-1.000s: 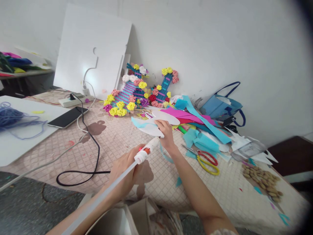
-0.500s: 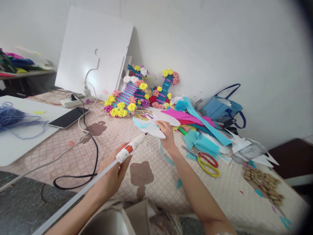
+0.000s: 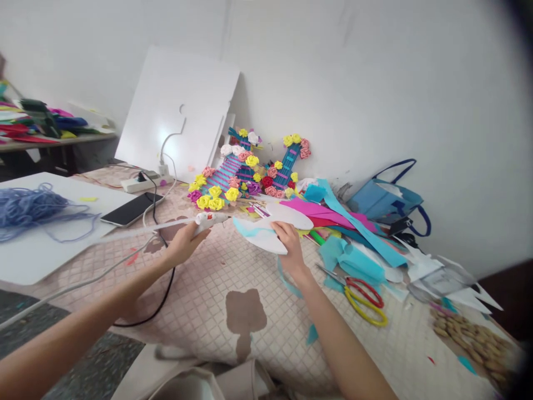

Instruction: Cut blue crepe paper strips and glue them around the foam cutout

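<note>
At the left, a tangle of blue yarn (image 3: 35, 204) lies on a white board (image 3: 25, 266), with a phone (image 3: 131, 209) at the board's right edge and a power strip (image 3: 139, 182) behind it. The left hand (image 3: 183, 243) is wrapped round a glue gun (image 3: 204, 222), its clear glue stick (image 3: 144, 230) trailing back over the forearm; the nozzle points right and ends just beside the tip of a white cut-out (image 3: 266, 240), though whether the two touch cannot be told. That cut-out is held above the counter (image 3: 200, 300), in front of the flower-covered pieces (image 3: 227, 178), with a blue paper strip (image 3: 252, 230) along its upper edge. The right hand (image 3: 289, 244) pinches its right end, fingers on top and the thumb out of sight. To work well here, the person would do best to keep that pinch light so the sheet does not bend, keep the right fingertips well away from the nozzle, which may be hot, and lay down only a thin, even line while the cut-out is held steady. Further right lie coloured paper sheets (image 3: 325, 214), scissors (image 3: 366, 303), a blue bag (image 3: 387, 194) and a pile of peanuts (image 3: 470, 341), all well apart from the nozzle
</note>
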Available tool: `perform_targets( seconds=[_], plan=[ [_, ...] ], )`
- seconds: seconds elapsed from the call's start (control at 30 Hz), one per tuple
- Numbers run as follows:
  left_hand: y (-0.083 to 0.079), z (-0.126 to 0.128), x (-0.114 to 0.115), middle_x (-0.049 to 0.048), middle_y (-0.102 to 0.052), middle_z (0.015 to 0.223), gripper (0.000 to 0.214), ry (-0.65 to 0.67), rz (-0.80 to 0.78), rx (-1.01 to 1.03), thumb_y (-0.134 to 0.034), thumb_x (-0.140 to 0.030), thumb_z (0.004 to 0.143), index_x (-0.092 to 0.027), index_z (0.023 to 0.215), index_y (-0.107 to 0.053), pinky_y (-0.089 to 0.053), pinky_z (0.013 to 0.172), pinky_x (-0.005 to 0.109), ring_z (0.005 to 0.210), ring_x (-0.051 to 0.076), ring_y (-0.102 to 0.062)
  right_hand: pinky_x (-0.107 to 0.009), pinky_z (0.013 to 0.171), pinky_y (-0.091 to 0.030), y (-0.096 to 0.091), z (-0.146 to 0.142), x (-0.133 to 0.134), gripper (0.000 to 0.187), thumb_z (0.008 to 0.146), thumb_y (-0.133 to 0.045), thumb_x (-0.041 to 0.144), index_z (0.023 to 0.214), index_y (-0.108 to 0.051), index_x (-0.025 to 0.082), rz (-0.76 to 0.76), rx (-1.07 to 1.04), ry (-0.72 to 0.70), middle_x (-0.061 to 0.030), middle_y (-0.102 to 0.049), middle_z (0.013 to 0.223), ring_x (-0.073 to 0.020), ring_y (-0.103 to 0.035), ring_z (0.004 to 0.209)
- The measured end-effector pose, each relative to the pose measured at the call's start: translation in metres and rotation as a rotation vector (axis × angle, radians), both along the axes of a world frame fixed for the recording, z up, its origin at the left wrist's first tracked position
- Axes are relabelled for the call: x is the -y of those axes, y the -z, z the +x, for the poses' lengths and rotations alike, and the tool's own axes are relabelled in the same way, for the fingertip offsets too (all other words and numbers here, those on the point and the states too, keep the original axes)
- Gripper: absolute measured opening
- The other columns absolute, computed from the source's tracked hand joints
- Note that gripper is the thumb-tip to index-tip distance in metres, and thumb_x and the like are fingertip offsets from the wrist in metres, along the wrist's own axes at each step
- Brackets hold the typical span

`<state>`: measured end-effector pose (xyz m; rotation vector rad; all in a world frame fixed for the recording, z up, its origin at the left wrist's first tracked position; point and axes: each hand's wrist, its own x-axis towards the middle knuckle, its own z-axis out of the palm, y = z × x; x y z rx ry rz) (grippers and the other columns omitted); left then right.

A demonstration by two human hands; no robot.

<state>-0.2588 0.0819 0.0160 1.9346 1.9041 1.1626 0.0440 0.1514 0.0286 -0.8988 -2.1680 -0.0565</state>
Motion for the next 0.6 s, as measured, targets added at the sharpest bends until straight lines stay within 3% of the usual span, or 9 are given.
perform_targets(
  seconds=[0.13, 0.27, 0.4, 0.6],
  plan=[
    [0.008, -0.011, -0.047, 0.0087, -0.061, 0.092, 0.037, 0.100, 0.018, -0.080, -0.041, -0.048, 0.083, -0.014, 0.090, -0.054, -0.043, 0.076, 0.032, 0.084, 0.022, -0.055, -0.040, 0.091, -0.041, 0.002, 0.001, -0.001, 0.043, 0.083, -0.044, 0.012, 0.122, -0.059, 0.016, 0.009, -0.009, -0.002, -0.0121, -0.060, 0.117, -0.0255, -0.051, 0.108],
    [0.014, -0.010, -0.075, 0.0049, -0.060, 0.078, 0.032, 0.162, -0.048, -0.107, -0.047, -0.046, 0.080, -0.014, 0.082, -0.055, -0.042, 0.069, 0.028, 0.073, 0.018, -0.052, -0.042, 0.092, -0.041, 0.005, 0.004, 0.000, 0.044, 0.083, -0.043, 0.012, 0.124, -0.058, 0.016, 0.014, -0.015, -0.020, -0.0128, -0.059, 0.117, -0.0261, -0.050, 0.109],
    [0.018, -0.010, -0.077, 0.0053, -0.060, 0.076, 0.031, 0.126, -0.088, -0.126, -0.048, -0.043, 0.080, -0.013, 0.082, -0.055, -0.041, 0.065, 0.028, 0.068, 0.017, -0.052, -0.042, 0.094, -0.040, 0.007, 0.006, 0.002, 0.047, 0.081, -0.044, 0.013, 0.126, -0.056, 0.019, -0.004, 0.021, -0.038, -0.0116, -0.058, 0.119, -0.0260, -0.049, 0.111],
    [0.012, -0.013, -0.056, 0.0142, -0.060, 0.105, 0.040, 0.082, -0.058, -0.178, -0.051, -0.036, 0.080, -0.009, 0.109, -0.052, -0.043, 0.081, 0.035, 0.093, 0.025, -0.056, -0.043, 0.094, -0.040, 0.008, 0.006, 0.004, 0.049, 0.079, -0.042, 0.012, 0.126, -0.055, 0.017, -0.027, 0.028, -0.032, -0.0126, -0.057, 0.120, -0.0266, -0.048, 0.112]
  ],
)
